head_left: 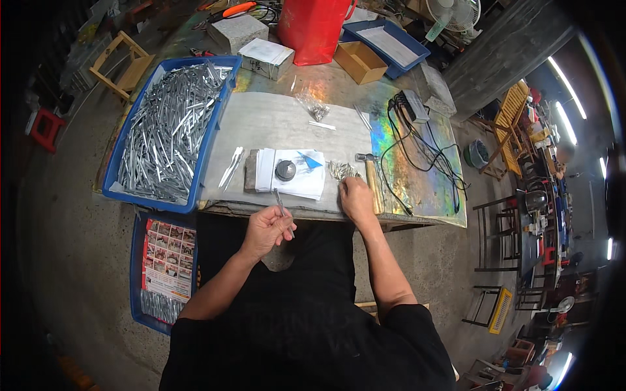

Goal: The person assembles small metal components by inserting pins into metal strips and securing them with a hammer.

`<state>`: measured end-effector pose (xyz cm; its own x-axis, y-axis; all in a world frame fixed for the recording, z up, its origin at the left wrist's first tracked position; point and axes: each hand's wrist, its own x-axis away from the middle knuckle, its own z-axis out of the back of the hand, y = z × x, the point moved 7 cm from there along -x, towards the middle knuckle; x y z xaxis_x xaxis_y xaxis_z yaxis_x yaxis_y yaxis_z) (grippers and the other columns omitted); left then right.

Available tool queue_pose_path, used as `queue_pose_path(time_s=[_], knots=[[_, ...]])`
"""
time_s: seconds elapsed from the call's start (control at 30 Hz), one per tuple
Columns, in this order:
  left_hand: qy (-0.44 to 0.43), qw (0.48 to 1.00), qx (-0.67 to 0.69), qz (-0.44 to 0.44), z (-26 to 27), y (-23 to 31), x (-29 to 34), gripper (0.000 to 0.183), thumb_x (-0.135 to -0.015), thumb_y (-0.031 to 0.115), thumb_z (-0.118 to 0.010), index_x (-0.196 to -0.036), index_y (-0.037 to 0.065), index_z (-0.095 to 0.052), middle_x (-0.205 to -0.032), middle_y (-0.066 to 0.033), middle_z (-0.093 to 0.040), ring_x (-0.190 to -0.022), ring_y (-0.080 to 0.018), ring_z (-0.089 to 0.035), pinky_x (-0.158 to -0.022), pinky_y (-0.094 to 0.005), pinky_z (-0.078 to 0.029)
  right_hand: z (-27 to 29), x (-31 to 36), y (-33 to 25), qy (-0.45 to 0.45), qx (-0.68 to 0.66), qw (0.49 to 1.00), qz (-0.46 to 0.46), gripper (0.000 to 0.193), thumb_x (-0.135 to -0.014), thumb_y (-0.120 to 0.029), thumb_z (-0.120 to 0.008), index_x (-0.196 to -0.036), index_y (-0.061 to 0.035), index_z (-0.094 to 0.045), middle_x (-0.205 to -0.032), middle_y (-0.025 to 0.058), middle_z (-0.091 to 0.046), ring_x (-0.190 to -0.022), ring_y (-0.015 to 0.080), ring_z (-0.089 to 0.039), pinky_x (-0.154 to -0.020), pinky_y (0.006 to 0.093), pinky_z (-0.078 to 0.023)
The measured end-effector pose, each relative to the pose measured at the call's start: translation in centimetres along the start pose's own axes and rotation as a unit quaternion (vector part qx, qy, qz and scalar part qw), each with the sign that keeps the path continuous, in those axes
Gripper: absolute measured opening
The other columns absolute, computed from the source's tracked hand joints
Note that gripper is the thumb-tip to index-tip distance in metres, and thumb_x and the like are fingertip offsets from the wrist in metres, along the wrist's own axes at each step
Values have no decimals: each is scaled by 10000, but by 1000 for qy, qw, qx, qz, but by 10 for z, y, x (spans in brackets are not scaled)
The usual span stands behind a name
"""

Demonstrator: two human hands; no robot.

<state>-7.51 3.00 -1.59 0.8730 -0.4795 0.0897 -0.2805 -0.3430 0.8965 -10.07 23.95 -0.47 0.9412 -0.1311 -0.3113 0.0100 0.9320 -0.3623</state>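
Closed in a pinch, my left hand [268, 229] holds a thin metal strip [280, 199] upright in front of the table's near edge. My right hand [357, 199] rests at the near side of a small pile of shiny metal pieces [340, 170]; its fingers are curled together, and what they pinch is hidden. Right beside that hand lies a hammer [372, 180] with a wooden handle. Between the hands, a dark round knob-like piece [285, 170] sits on a stack of white paper [306, 186] with a blue triangle. A few loose metal strips [231, 168] lie left of the stack.
A blue crate [201, 195] heaped with metal strips fills the table's left. Below it stands another blue crate [137, 280]. At the back are a red container [312, 32], a cardboard box [360, 62] and a plastic bag [317, 108]. Black cables [417, 153] trail at the right.
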Motion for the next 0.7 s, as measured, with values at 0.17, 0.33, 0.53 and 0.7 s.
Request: queue_pose_path(time_s=[0.17, 0.33, 0.53, 0.7], knots=[[1, 1000, -10, 9, -3, 0, 2, 94, -819, 103, -504, -807, 10, -505, -678, -61, -567, -485, -50, -522, -364, -123, -352, -5, -3, -10, -34, 111, 993, 7, 83, -711, -96, -491, -701, -14, -494, -705, 172, -544, -668, 328, -529, -583, 419, -395], [8, 1000, -16, 8, -2, -3, 3, 96, -823, 109, -499, -820, 13, -499, -671, -57, -563, -481, -53, -524, -356, -126, -344, -4, -4, -10, -47, 110, 992, 34, 55, -687, -50, -455, -707, -2, -474, -690, 189, -539, -646, 340, -525, -594, 437, -378], [15, 1000, -11, 22, -2, -6, 1, 89, -826, 104, -492, -840, 16, -491, -670, -56, -554, -478, -60, -525, -354, -128, -344, -8, 0, 5, -45, 31, 998, 22, 67, -712, -55, -485, -727, 8, -469, -660, 209, -529, -635, 365, -523, -562, 431, -401], [18, 1000, -11, 20, -2, -4, 1, 92, -828, 97, -485, -864, 13, -482, -693, -65, -550, -485, -65, -522, -361, -133, -357, 7, 5, 6, -21, -112, 992, -47, 69, -724, -54, -523, -763, -10, -486, -679, 200, -534, -641, 348, -538, -569, 404, -416]])
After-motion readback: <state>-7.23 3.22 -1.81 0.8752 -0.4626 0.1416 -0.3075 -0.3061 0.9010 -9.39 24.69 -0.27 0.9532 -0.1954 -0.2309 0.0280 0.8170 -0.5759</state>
